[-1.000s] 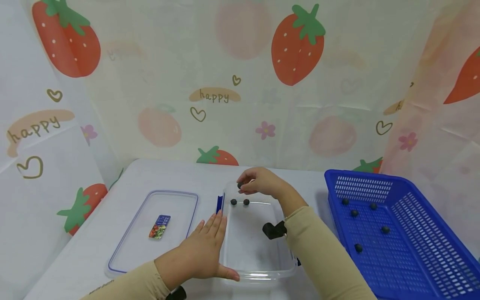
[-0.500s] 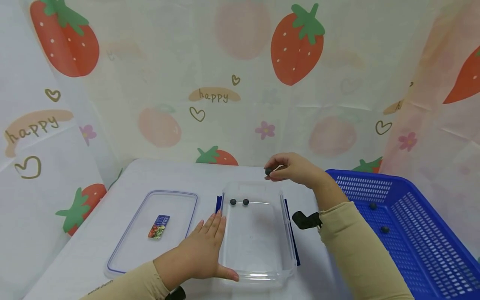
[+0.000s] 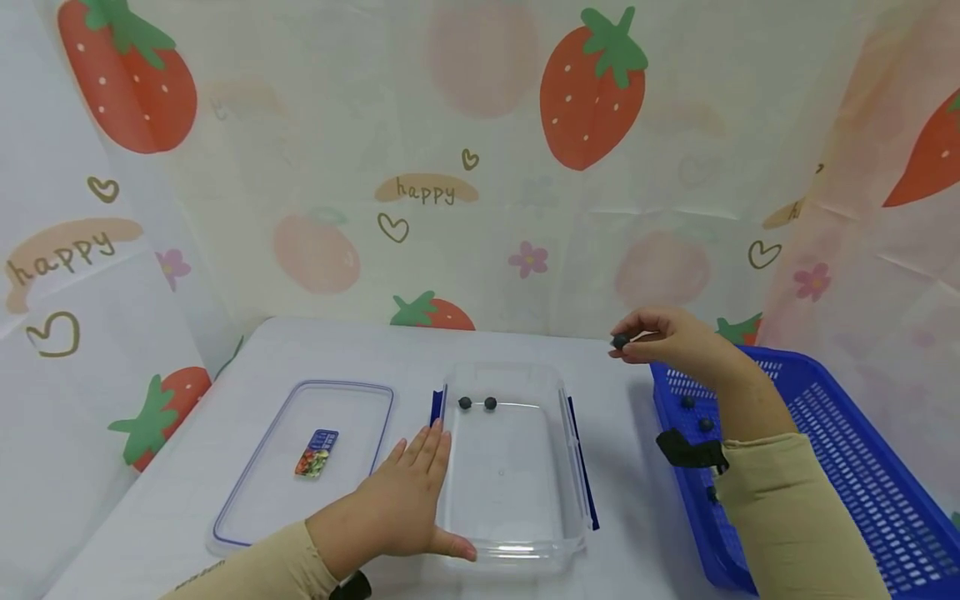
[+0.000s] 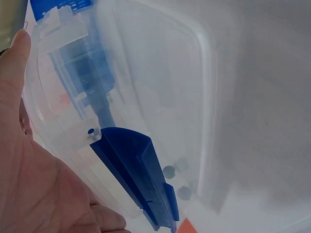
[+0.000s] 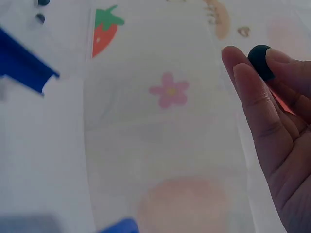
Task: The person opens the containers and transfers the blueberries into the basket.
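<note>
My right hand (image 3: 686, 348) pinches a small dark blueberry (image 3: 619, 341) between thumb and fingertips, above the table near the basket's far left corner. The right wrist view shows that smooth, round blueberry (image 5: 259, 60) at the fingertips. A clear plastic storage box (image 3: 525, 552) with blue side latches stands uncovered at mid-table. Two more blueberries (image 3: 490, 404) lie side by side at its far end. My left hand (image 3: 397, 504) rests against the box's left wall with straight fingers and the thumb by the near corner. A blue latch (image 4: 136, 170) hangs beside it in the left wrist view.
At right, a blue plastic basket (image 3: 847, 467) with perforated walls holds several blueberries, partly hidden by my right arm. The clear lid (image 3: 262, 450) with a blue seal and a printed label (image 3: 317, 452) lies left of the box. A strawberry-print cloth (image 3: 480, 250) hangs behind.
My right hand has carried the pinched blueberry rightward from over the far end of the box to beside the basket. The left hand and the two blueberries in the box have stayed put.
</note>
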`<state>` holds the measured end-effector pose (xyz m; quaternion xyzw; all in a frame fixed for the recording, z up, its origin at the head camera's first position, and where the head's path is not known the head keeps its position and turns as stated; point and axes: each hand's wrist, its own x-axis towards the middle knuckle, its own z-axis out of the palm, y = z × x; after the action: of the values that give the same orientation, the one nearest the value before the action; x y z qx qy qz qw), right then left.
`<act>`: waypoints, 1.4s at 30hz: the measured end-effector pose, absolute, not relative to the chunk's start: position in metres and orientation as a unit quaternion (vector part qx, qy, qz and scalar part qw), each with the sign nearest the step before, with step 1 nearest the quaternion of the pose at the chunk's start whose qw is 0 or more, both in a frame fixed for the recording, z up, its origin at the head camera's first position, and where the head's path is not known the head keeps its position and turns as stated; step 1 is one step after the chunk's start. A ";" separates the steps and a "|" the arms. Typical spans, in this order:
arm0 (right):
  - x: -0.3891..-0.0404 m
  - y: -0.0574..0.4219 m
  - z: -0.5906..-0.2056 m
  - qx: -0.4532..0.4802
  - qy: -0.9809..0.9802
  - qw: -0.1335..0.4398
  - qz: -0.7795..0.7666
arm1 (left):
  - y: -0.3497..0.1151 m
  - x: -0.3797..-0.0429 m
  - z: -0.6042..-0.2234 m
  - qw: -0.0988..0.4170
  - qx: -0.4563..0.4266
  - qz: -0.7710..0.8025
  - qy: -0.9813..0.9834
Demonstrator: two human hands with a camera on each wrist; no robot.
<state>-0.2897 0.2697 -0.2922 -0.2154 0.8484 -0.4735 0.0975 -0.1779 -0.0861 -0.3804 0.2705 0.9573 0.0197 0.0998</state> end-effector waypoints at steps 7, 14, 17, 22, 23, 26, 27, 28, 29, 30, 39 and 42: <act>-0.275 0.319 -0.295 -0.204 0.864 0.071 -0.454 | -0.086 -0.177 -0.380 0.102 0.269 0.025 0.957; -0.263 0.366 -0.305 -0.199 0.873 0.041 -0.443 | -0.085 -0.178 -0.381 0.102 0.268 0.019 0.958; -0.258 0.385 -0.316 -0.170 0.892 0.035 -0.417 | -0.085 -0.178 -0.382 0.098 0.271 0.022 0.957; -0.251 0.413 -0.334 -0.121 0.897 0.089 -0.417 | -0.085 -0.178 -0.382 0.097 0.266 0.026 0.959; -0.250 0.418 -0.337 -0.111 0.894 0.105 -0.421 | -0.085 -0.177 -0.382 0.097 0.266 0.026 0.959; -0.249 0.430 -0.345 -0.092 0.888 0.134 -0.431 | -0.085 -0.178 -0.381 0.097 0.266 0.023 0.959; -0.248 0.433 -0.348 -0.082 0.887 0.140 -0.432 | -0.085 -0.178 -0.381 0.097 0.266 0.022 0.959; -0.248 0.437 -0.350 -0.076 0.886 0.149 -0.433 | -0.085 -0.178 -0.382 0.096 0.266 0.019 0.959; -0.249 0.440 -0.353 -0.075 0.884 0.154 -0.436 | -0.085 -0.178 -0.382 0.096 0.267 0.018 0.959; -0.249 0.443 -0.356 -0.073 0.881 0.161 -0.439 | -0.085 -0.179 -0.382 0.096 0.267 0.018 0.959; -0.249 0.456 -0.379 -0.096 0.850 0.229 -0.465 | -0.085 -0.178 -0.380 0.100 0.267 0.021 0.958; -0.250 0.457 -0.382 -0.094 0.839 0.244 -0.477 | -0.085 -0.178 -0.380 0.102 0.266 0.022 0.958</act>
<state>-0.2498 0.4575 -0.3817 -0.0940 0.8390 -0.4773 0.2439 -0.1777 -0.0850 -0.3801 0.2661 0.9583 0.0216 0.1020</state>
